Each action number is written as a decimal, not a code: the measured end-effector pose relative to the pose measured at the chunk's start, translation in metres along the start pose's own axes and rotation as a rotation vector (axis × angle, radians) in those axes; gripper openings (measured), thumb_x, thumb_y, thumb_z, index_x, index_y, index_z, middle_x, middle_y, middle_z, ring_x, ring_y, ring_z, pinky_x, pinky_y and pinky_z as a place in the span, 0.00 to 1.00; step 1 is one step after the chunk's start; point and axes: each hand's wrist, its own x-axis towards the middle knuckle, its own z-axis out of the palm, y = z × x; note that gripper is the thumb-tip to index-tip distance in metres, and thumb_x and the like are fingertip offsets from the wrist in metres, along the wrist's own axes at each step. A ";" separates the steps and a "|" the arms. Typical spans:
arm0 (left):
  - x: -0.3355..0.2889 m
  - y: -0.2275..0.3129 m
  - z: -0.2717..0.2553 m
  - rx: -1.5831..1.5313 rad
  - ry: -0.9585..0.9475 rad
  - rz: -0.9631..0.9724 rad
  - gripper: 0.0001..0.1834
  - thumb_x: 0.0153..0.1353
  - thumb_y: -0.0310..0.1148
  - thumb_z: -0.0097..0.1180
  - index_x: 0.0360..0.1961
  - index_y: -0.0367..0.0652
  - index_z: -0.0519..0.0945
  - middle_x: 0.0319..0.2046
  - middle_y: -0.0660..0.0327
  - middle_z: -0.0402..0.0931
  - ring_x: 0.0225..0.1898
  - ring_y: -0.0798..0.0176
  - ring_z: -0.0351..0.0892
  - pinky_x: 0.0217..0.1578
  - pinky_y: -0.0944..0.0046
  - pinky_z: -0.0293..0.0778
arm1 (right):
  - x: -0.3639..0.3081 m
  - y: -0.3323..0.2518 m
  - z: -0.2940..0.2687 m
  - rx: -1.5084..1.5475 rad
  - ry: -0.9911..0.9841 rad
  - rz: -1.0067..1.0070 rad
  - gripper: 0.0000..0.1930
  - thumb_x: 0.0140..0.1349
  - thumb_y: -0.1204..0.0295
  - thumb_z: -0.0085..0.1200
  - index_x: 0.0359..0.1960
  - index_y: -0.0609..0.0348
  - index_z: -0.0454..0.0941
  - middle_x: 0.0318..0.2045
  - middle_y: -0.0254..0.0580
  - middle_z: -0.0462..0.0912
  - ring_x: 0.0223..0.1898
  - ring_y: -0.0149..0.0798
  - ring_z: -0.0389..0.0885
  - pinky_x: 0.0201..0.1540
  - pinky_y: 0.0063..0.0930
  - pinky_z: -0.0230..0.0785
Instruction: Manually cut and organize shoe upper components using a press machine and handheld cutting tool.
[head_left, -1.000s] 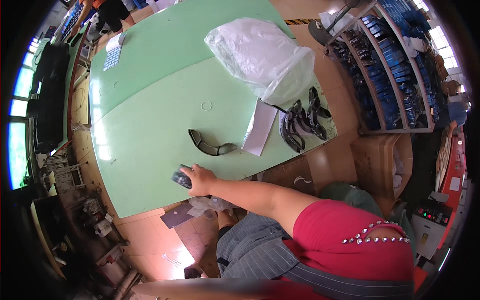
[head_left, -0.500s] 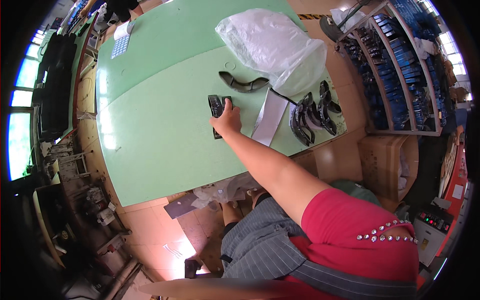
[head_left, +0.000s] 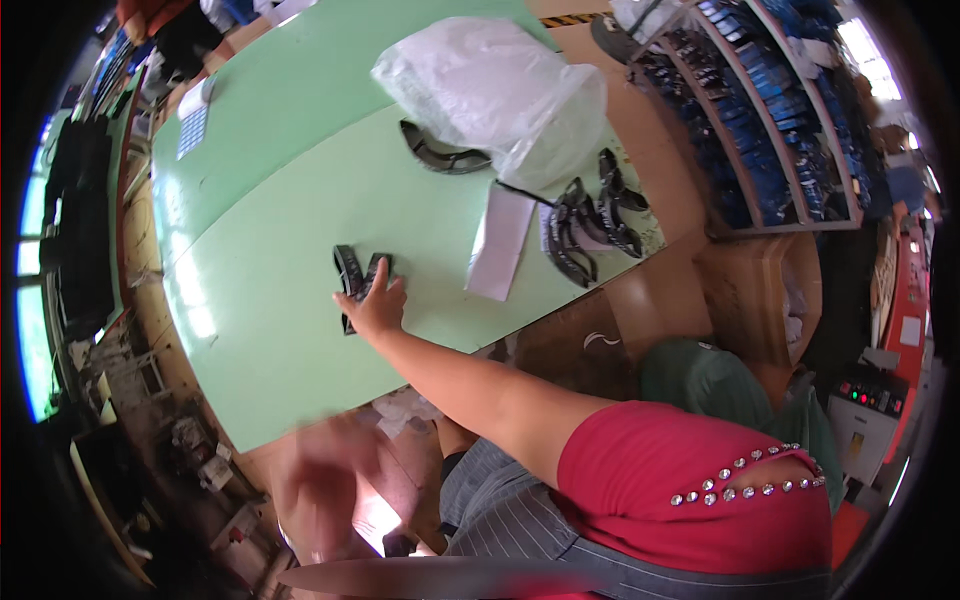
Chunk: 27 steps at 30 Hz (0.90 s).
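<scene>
My right hand (head_left: 378,306) reaches across the green table (head_left: 270,360) from the right. Its thumb and fingers are around two dark, strip-like curved pieces (head_left: 347,268) near the table's left front part; they fan apart into a V at the far end, and my palm hides part of them. Low at the left, in front of the table's near edge, my left hand (head_left: 335,480) is smeared by motion, and its fingers cannot be made out. Another black curved piece (head_left: 443,150) lies farther back. Several similar dark curved pieces (head_left: 572,240) sit at the table's right.
A large translucent plastic bag (head_left: 490,85) lies on the table's far side. White paper (head_left: 500,240) rests beside the curved pieces. A rack of blue-wrapped goods (head_left: 760,110) and a cardboard box (head_left: 745,280) stand at the right. A person (head_left: 175,35) is at the far left.
My right hand and the two dark pieces have moved nearer and left over the table, and the pieces now splay apart. My left hand has come into view, blurred. The whole view has shifted.
</scene>
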 end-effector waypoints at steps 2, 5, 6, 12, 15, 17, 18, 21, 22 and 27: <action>0.012 -0.034 -0.035 0.404 0.228 -0.227 0.18 0.63 0.42 0.48 0.39 0.33 0.74 0.25 0.64 0.70 0.27 0.68 0.67 0.35 0.69 0.67 | -0.004 0.016 -0.024 -0.089 -0.050 -0.197 0.51 0.48 0.49 0.61 0.66 0.55 0.41 0.60 0.70 0.49 0.59 0.67 0.54 0.58 0.50 0.55; 0.009 -0.097 -0.089 0.325 0.391 -0.412 0.14 0.61 0.36 0.53 0.42 0.37 0.74 0.24 0.67 0.68 0.25 0.74 0.65 0.32 0.71 0.65 | -0.002 0.066 -0.088 0.007 -0.157 -0.512 0.43 0.53 0.59 0.58 0.65 0.58 0.46 0.58 0.60 0.56 0.60 0.56 0.58 0.58 0.41 0.59; 0.010 -0.117 -0.103 0.343 0.435 -0.468 0.14 0.60 0.37 0.54 0.41 0.36 0.74 0.26 0.65 0.70 0.26 0.72 0.67 0.32 0.71 0.66 | 0.001 0.089 -0.113 0.056 -0.153 -0.596 0.40 0.53 0.62 0.59 0.64 0.58 0.50 0.56 0.55 0.61 0.54 0.48 0.66 0.52 0.37 0.65; 0.025 -0.189 -0.117 0.986 0.399 -0.443 0.16 0.55 0.36 0.59 0.40 0.36 0.75 0.35 0.57 0.75 0.32 0.64 0.75 0.36 0.66 0.71 | -0.037 0.132 -0.260 0.048 -0.358 -0.489 0.26 0.54 0.66 0.59 0.54 0.59 0.66 0.37 0.41 0.76 0.30 0.33 0.76 0.35 0.28 0.70; 0.048 -0.213 -0.075 1.063 0.204 -0.206 0.15 0.53 0.33 0.60 0.40 0.38 0.75 0.35 0.54 0.75 0.35 0.58 0.75 0.38 0.61 0.72 | -0.034 0.145 -0.281 -0.183 0.081 -0.772 0.23 0.52 0.70 0.58 0.50 0.59 0.68 0.40 0.43 0.74 0.37 0.40 0.74 0.42 0.32 0.67; 0.068 -0.229 -0.027 0.976 0.099 -0.257 0.17 0.52 0.35 0.61 0.41 0.38 0.75 0.36 0.54 0.75 0.36 0.57 0.75 0.39 0.60 0.72 | -0.026 0.157 -0.286 -0.035 0.207 -0.585 0.23 0.52 0.71 0.58 0.50 0.59 0.68 0.43 0.46 0.73 0.41 0.44 0.72 0.44 0.35 0.66; 0.074 -0.241 -0.009 0.961 0.059 -0.318 0.19 0.52 0.36 0.62 0.42 0.38 0.74 0.36 0.53 0.75 0.36 0.58 0.75 0.39 0.60 0.72 | -0.025 0.161 -0.283 0.070 0.223 -0.438 0.23 0.51 0.71 0.57 0.50 0.60 0.68 0.44 0.48 0.73 0.44 0.48 0.71 0.47 0.37 0.65; 0.085 -0.273 0.025 0.854 0.123 -0.546 0.29 0.53 0.46 0.60 0.49 0.35 0.71 0.39 0.49 0.75 0.35 0.57 0.76 0.38 0.59 0.73 | -0.027 0.158 -0.273 -0.079 0.295 -0.573 0.25 0.51 0.71 0.58 0.51 0.60 0.66 0.45 0.48 0.72 0.44 0.50 0.71 0.48 0.38 0.65; 0.076 -0.308 0.005 0.829 0.179 -0.598 0.30 0.55 0.47 0.57 0.50 0.34 0.71 0.40 0.49 0.75 0.34 0.59 0.76 0.37 0.61 0.72 | -0.028 0.149 -0.266 -0.196 0.313 -0.722 0.26 0.50 0.71 0.58 0.52 0.60 0.66 0.45 0.48 0.72 0.45 0.49 0.71 0.48 0.38 0.65; 0.092 -0.312 0.034 0.157 0.410 -0.876 0.22 0.59 0.41 0.54 0.48 0.36 0.72 0.45 0.54 0.73 0.41 0.64 0.73 0.42 0.65 0.69 | -0.004 0.135 -0.221 -0.067 0.295 -0.686 0.25 0.50 0.70 0.59 0.50 0.62 0.68 0.43 0.51 0.74 0.47 0.53 0.70 0.50 0.43 0.64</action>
